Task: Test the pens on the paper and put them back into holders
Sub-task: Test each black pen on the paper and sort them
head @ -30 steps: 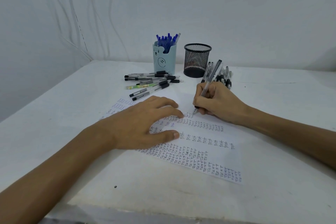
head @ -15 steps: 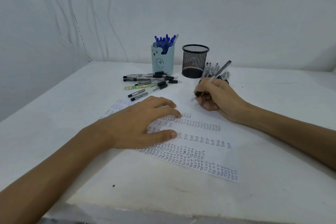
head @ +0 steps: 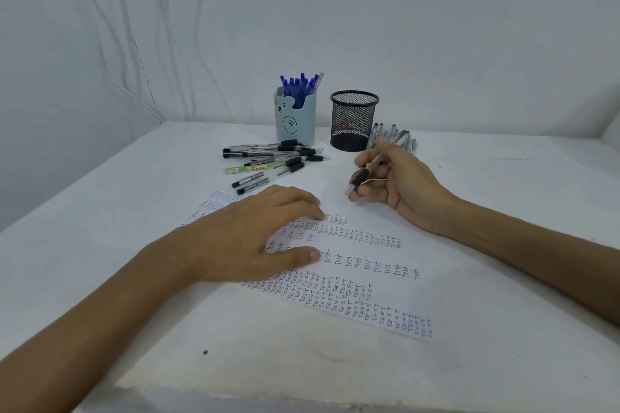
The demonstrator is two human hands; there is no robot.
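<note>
a: what is sitting nearest?
b: the left hand (head: pixel 255 238) is lying flat, fingers spread, on the paper (head: pixel 369 282) on the table (head: pixel 510 184).
a: and beyond?
b: the right hand (head: pixel 399 184) is gripping a pen (head: pixel 364 174). farther back, loose pens (head: pixel 275 157) are lying before a blue holder (head: pixel 295 124) and a mesh holder (head: pixel 354 121).

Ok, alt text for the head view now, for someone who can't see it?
A person's right hand holds a black-grip pen near a paper sheet covered in rows of "test", while the left hand rests flat on it. Behind lie loose pens, a blue bear holder with blue pens and a black mesh holder.
</note>
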